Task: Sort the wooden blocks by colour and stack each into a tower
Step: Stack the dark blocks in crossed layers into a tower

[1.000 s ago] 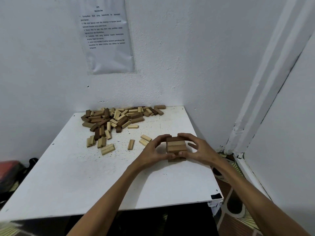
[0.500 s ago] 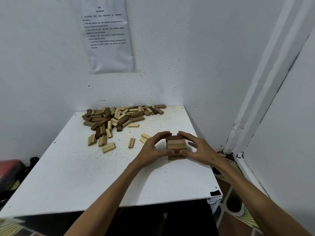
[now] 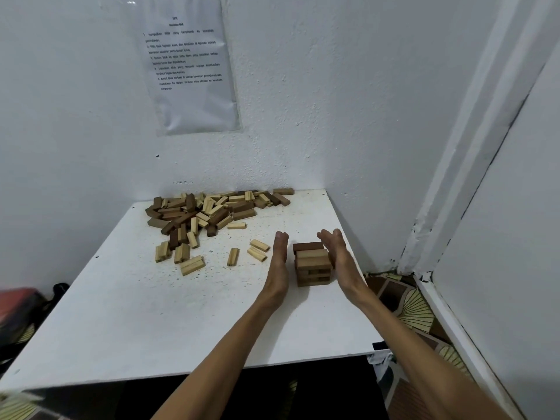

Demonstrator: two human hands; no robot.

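A short tower of brown wooden blocks (image 3: 312,265) stands on the white table (image 3: 157,313), near its right edge. My left hand (image 3: 280,262) is flat and upright just left of the tower, with a small gap between them. My right hand (image 3: 339,257) is flat with straight fingers against the tower's right side. A mixed pile of dark brown and pale blocks (image 3: 209,212) lies at the back of the table by the wall. Several pale blocks (image 3: 259,250) lie loose between the pile and my left hand.
White walls close the table at the back and right. A printed sheet (image 3: 189,65) hangs on the back wall. Patterned floor (image 3: 415,310) shows past the table's right edge, and a red object (image 3: 15,304) sits low at the left.
Both hands have let go of the tower: the curled fingers have straightened into flat palms on either side, and the left hand has drawn slightly away.
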